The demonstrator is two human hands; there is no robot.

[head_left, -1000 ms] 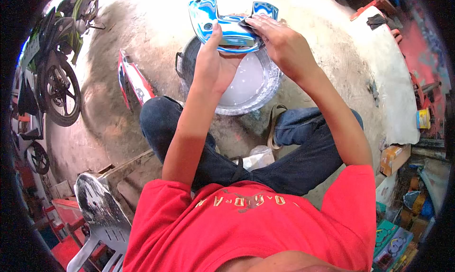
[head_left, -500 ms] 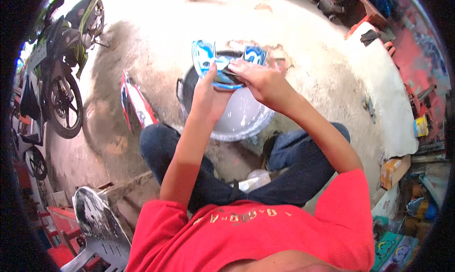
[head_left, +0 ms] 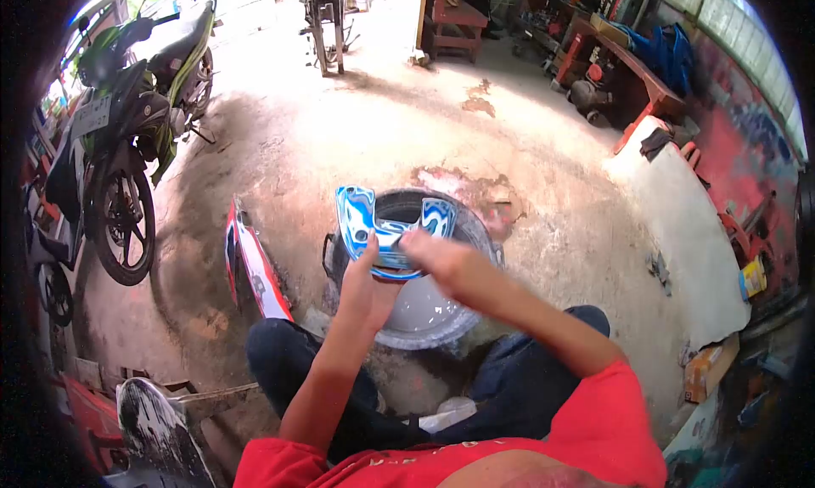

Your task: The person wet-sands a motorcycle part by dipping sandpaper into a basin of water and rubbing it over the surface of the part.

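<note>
A blue-and-white U-shaped panel was held up above a round basin, in line with its middle and its far half. Its long axis ran left to right across the person's front; the two prongs pointed away, toward the basin's far rim, and the closed curve faced the person. The left hand pinched the panel near its left end, thumb on top, with the other fingers mostly hidden beneath. The right hand was blurred, its fingertips at the crossbar near the right prong; whether it gripped anything could not be told.

Greyish liquid lay in the basin, whose near rim sat between the person's jeans-clad knees. Left of the basin's left handle, a red-and-white panel lay lengthwise on the concrete floor. Farther left stood a green-and-black motorcycle. By the floor's right edge were a cardboard box and a yellow container.
</note>
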